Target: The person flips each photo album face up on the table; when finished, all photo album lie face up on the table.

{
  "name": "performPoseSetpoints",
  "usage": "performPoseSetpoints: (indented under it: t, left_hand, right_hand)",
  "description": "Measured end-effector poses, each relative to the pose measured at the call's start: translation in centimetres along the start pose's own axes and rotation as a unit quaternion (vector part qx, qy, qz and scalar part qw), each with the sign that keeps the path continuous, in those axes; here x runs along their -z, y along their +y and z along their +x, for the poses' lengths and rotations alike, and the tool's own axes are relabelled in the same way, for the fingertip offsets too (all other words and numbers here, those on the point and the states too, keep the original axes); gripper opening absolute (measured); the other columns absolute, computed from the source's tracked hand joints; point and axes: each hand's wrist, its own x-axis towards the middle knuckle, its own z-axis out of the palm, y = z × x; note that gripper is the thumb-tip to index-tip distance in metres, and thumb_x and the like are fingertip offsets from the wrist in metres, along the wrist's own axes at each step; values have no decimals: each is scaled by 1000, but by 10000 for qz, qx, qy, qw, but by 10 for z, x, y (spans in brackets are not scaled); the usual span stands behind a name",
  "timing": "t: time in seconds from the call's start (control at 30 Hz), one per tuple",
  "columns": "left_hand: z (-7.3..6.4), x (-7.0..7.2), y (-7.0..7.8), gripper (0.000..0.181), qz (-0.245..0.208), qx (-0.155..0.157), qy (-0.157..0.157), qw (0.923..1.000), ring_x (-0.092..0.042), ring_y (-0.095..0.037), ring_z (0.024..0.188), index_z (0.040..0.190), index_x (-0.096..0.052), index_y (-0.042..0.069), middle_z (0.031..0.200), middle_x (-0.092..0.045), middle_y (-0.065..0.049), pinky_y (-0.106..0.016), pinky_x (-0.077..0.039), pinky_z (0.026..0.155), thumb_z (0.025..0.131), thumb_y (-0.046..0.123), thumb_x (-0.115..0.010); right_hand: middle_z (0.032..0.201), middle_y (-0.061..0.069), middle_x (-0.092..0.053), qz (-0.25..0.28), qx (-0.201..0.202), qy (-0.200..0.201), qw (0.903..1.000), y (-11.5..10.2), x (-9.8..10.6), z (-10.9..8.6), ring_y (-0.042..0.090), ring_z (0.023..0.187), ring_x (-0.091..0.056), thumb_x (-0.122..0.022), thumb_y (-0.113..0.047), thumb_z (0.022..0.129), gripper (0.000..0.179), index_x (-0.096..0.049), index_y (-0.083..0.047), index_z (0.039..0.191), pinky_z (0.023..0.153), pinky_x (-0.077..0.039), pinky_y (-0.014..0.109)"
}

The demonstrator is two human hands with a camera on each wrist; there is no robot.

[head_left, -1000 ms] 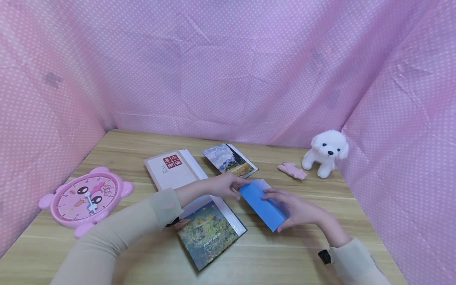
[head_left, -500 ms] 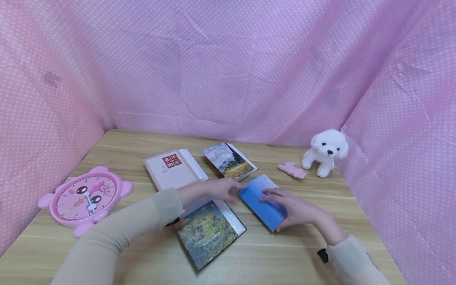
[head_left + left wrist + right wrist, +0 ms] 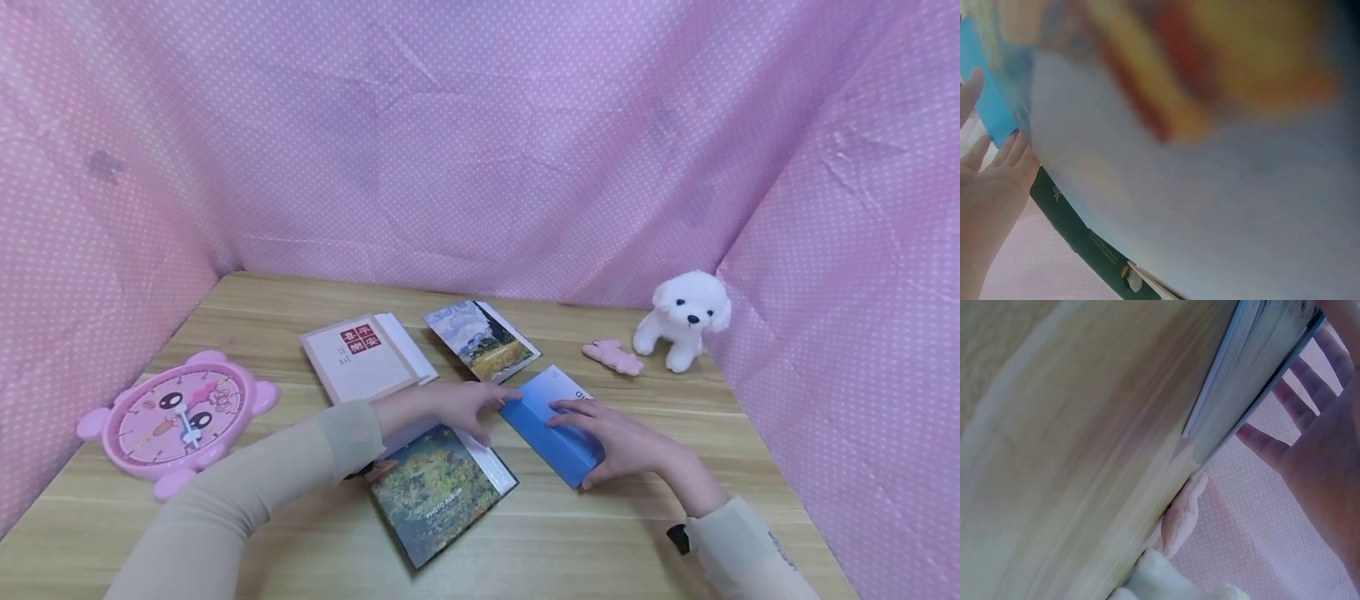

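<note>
A blue and white album [image 3: 551, 442] lies on the table; its page edges show in the right wrist view. My right hand [image 3: 630, 442] rests across it, fingers spread on the cover and thumb at the near corner. From the other side my left hand [image 3: 461, 406] touches the album's left edge with its fingertips, seen also in the left wrist view as fingers [image 3: 1013, 153] by the blue cover [image 3: 991, 94]. Under the left forearm sits a photo album [image 3: 442, 500] with a flowery painting on it, partly covered.
A cream album [image 3: 367, 367] with red characters lies left of centre, and a landscape-painted album [image 3: 480, 337] behind. Far left is a pink toy clock [image 3: 180, 421]. A pink soft piece [image 3: 613, 357] and a white plush dog [image 3: 682, 321] are at the back right.
The blue album's cover has come down flatter, showing more of its white part and some dark lettering. My left hand has shifted slightly; my right hand has stayed nearly still.
</note>
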Motion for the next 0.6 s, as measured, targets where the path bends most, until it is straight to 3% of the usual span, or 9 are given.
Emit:
performPoseSetpoints:
  t: [0.17, 0.3, 0.4, 0.53, 0.6]
  left_hand:
    - [-3, -1, -2, 85, 62, -66, 204, 9998, -46, -25, 129, 148, -30, 9, 151, -35, -6, -33, -39, 107, 78, 16, -78]
    - [-14, 5, 0, 80, 107, -7, 459, 9989, -42, -26, 131, 147, -32, 11, 150, -36, -6, -37, -38, 108, 80, 18, -76]
    - [-26, 16, 3, 76, 176, -12, 692, 9974, -38, -26, 134, 147, -33, 13, 149, -36, -8, -40, -35, 109, 83, 25, -73]
    - [-44, 33, 10, 72, 345, -59, 1136, 9929, -36, -25, 135, 146, -34, 12, 148, -38, -8, -40, -32, 112, 86, 34, -68]
    - [-54, 40, 15, 71, 407, 3, 1432, 9889, -36, -25, 136, 146, -35, 12, 148, -39, -7, -40, -31, 112, 87, 36, -67]
  right_hand:
    - [150, 8, -34, 207, -63, -34, 9998, 0, 5, -2, 37, 132, -36, -82, -46, 66, 85, -44, -24, 139, 97, -41, 58]
    - [148, 10, -36, 470, -153, 82, 9987, -2, 17, -3, 37, 132, -36, -81, -40, 70, 79, -46, -21, 138, 99, -40, 58]
    - [146, 13, -39, 484, 30, 414, 9980, -4, 31, -4, 35, 133, -37, -81, -31, 72, 72, -49, -15, 135, 101, -40, 55]
    - [144, 14, -42, 59, 257, 966, 9950, -5, 49, -3, 33, 134, -34, -80, -24, 75, 66, -51, -11, 133, 104, -36, 54]
    - [144, 13, -42, -123, 127, 1122, 9935, -7, 58, -2, 34, 135, -32, -78, -24, 78, 64, -50, -11, 134, 106, -33, 55]
